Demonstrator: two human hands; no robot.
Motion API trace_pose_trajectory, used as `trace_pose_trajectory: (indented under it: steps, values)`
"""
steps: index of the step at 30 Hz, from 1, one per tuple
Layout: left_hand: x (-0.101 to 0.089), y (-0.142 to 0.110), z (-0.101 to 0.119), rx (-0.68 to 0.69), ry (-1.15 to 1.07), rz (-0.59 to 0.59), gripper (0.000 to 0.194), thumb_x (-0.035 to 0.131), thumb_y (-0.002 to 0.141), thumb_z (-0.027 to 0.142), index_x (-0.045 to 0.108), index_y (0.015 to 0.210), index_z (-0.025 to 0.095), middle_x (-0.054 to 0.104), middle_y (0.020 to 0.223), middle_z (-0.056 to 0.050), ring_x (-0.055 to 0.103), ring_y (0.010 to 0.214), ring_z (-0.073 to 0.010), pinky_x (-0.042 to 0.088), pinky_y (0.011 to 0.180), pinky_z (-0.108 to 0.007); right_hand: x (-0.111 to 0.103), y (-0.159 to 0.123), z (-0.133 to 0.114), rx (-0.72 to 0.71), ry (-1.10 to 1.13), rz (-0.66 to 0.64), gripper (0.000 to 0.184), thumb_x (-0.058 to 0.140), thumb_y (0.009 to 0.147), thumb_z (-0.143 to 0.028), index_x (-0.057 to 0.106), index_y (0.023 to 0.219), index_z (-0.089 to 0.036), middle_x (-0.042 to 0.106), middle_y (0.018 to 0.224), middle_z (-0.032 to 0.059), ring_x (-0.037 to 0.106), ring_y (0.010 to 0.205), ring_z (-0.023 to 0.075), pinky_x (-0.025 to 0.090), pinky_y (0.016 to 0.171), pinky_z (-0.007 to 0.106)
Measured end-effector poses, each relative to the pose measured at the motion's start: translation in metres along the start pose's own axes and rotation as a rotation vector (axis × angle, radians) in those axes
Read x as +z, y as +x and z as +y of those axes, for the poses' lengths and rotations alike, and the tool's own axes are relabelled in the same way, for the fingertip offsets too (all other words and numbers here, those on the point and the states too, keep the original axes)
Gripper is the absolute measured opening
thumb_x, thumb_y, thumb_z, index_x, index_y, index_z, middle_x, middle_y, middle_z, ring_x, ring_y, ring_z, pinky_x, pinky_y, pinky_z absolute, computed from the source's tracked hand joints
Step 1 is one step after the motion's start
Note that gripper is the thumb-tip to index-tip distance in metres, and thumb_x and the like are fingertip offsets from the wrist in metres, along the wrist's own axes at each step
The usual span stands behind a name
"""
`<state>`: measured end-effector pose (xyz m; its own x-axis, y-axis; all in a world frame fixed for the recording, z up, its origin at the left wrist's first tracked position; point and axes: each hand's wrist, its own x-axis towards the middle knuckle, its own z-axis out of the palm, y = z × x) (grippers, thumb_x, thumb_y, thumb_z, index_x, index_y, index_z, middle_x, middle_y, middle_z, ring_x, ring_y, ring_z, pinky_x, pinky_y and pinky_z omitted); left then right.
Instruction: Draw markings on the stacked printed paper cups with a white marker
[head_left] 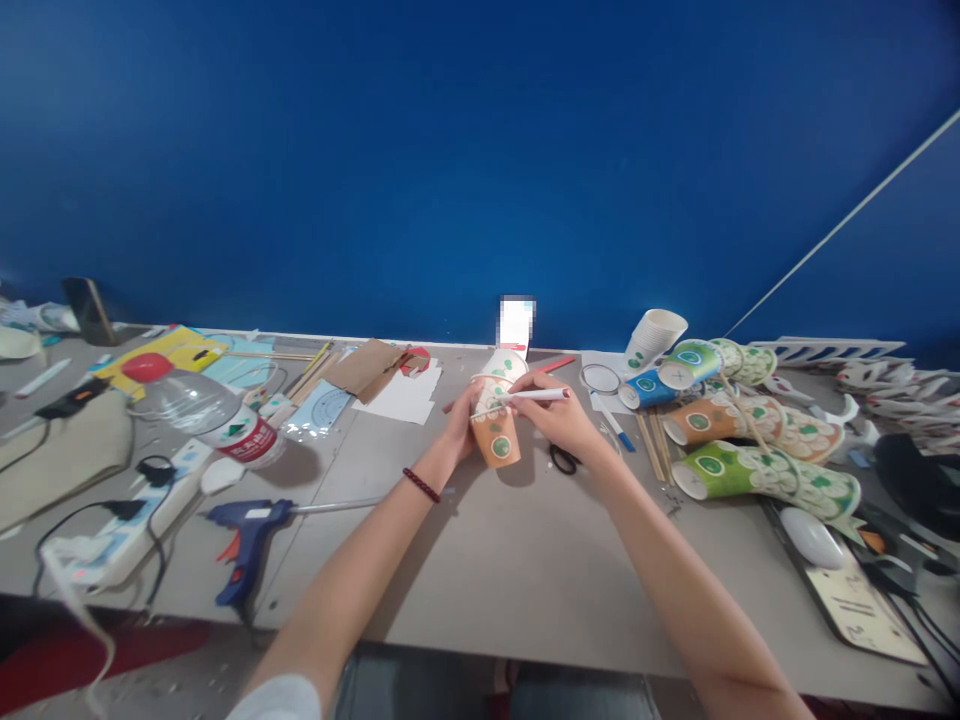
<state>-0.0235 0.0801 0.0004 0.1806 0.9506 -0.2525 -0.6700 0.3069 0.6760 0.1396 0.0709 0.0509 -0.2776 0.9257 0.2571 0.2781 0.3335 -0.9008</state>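
Observation:
Above the middle of the table, my left hand (459, 422) is closed around the side of an orange and white paper cup body (496, 438), printed with green leaves and a round logo. It looks like cups joined end to end. My right hand (551, 412) pinches a white marker (541, 395) with a red end, its other end close to the cup's side. Whether the tip touches the paper I cannot tell. Just right of the cup lie black-handled scissors (564, 460), partly hidden by my right hand.
Left are a blue glue gun (251, 530), a power strip (142, 520) with cables and a lying plastic bottle (217, 410). Joined paper cups (765, 480), sticks (656, 445) and a cup stack (656, 335) are right. A blue wall (450, 170) closes the back.

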Motion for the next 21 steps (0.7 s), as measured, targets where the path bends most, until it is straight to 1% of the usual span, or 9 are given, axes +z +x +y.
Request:
trace_pose_trajectory:
  steps: [6, 9, 12, 14, 18, 21]
  values:
    - [-0.0082, 0.0070, -0.0009, 0.032, -0.015, -0.035, 0.041, 0.068, 0.079, 0.048, 0.066, 0.101, 0.013, 0.072, 0.085, -0.011, 0.068, 0.072, -0.0232, 0.053, 0.071, -0.035, 0.0008, -0.0003, 0.0006, 0.026, 0.029, 0.008, 0.010, 0.063, 0.078, -0.031, 0.066, 0.083, -0.023, 0.069, 0.089, 0.0026, 0.062, 0.078, 0.0194, 0.051, 0.069, 0.033]
    - [-0.0092, 0.0084, -0.0008, 0.038, -0.018, -0.005, 0.042, 0.066, 0.080, 0.049, 0.066, 0.103, 0.013, 0.073, 0.089, -0.011, 0.069, 0.075, -0.0229, 0.053, 0.071, -0.034, 0.0015, -0.0013, -0.0003, 0.023, 0.016, 0.023, 0.010, 0.063, 0.079, -0.032, 0.066, 0.083, -0.023, 0.069, 0.087, 0.0019, 0.062, 0.077, 0.0189, 0.050, 0.068, 0.032]
    - [-0.0076, 0.0076, 0.0000, 0.052, -0.023, 0.024, 0.038, 0.064, 0.082, 0.047, 0.067, 0.101, 0.014, 0.073, 0.088, -0.009, 0.068, 0.074, -0.0209, 0.052, 0.070, -0.032, 0.0019, -0.0024, -0.0024, 0.009, -0.035, 0.039, 0.011, 0.064, 0.079, -0.034, 0.067, 0.083, -0.024, 0.069, 0.087, 0.0014, 0.061, 0.075, 0.0177, 0.047, 0.065, 0.030]
    - [-0.0065, 0.0065, 0.0006, 0.066, -0.025, 0.020, 0.036, 0.064, 0.082, 0.045, 0.067, 0.100, 0.014, 0.073, 0.086, -0.008, 0.067, 0.073, -0.0202, 0.052, 0.068, -0.031, 0.0024, -0.0029, -0.0041, 0.009, -0.083, 0.034, 0.011, 0.065, 0.079, -0.034, 0.068, 0.084, -0.024, 0.070, 0.088, 0.0013, 0.061, 0.074, 0.0172, 0.046, 0.064, 0.030]
    - [-0.0059, 0.0044, 0.0016, 0.075, -0.001, 0.017, 0.036, 0.067, 0.080, 0.045, 0.067, 0.101, 0.015, 0.073, 0.089, -0.009, 0.068, 0.076, -0.0213, 0.051, 0.069, -0.031, 0.0034, -0.0038, -0.0060, 0.001, -0.159, 0.014, 0.011, 0.063, 0.080, -0.031, 0.069, 0.088, -0.025, 0.072, 0.091, 0.0010, 0.062, 0.073, 0.0168, 0.045, 0.064, 0.029]
    - [-0.0058, 0.0034, 0.0018, 0.083, 0.027, 0.035, 0.036, 0.068, 0.080, 0.046, 0.068, 0.099, 0.015, 0.072, 0.088, -0.009, 0.067, 0.077, -0.0215, 0.052, 0.070, -0.032, 0.0035, -0.0045, -0.0069, 0.000, -0.173, 0.010, 0.014, 0.062, 0.080, -0.030, 0.070, 0.090, -0.026, 0.073, 0.091, 0.0012, 0.062, 0.072, 0.0170, 0.045, 0.063, 0.029]
